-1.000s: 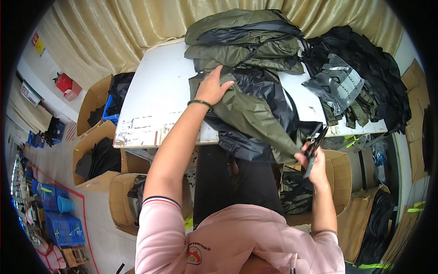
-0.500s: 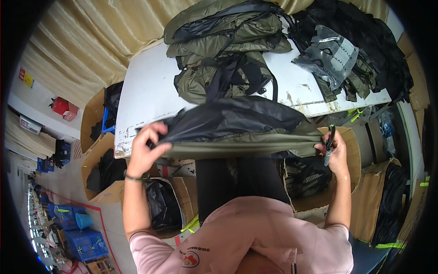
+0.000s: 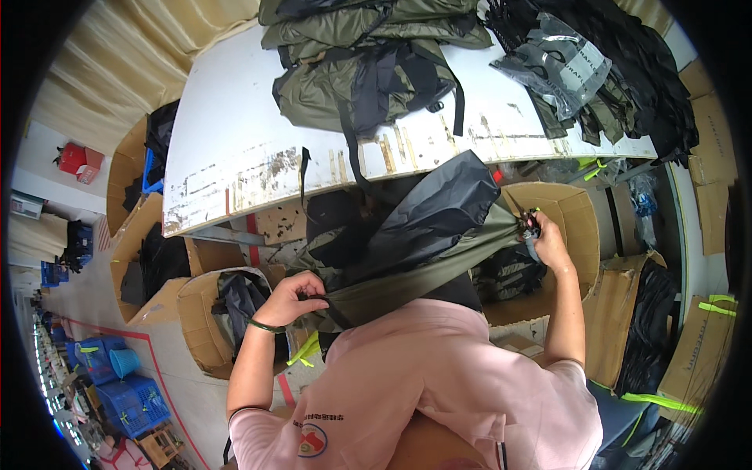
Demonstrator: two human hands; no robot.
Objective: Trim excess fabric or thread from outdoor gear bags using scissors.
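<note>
An olive and black fabric bag (image 3: 435,217) of thin, shiny cloth is stretched between my hands, in front of my chest. My left hand (image 3: 291,302) pinches its lower left corner, fingers closed. At the other end my right hand (image 3: 550,241) grips the gathered olive edge, higher than the left. A small dark tool (image 3: 530,225) sits in the same right hand; its kind is hard to make out. Dark straps hang from the bag's left part. A similar bag (image 3: 337,88) lies on the white table (image 3: 227,117) beyond.
More olive and black bags (image 3: 376,27) are piled at the table's back. A clear plastic bag (image 3: 560,66) lies beside a black heap (image 3: 650,70) at right. Open cartons stand below the table: one (image 3: 576,211) by my right hand, another (image 3: 196,313) left of my left hand.
Both hands have come lower and closer to my body with the bag. The left hand dropped more, so the bag now slants. The view has shifted, showing less of the table's back.
</note>
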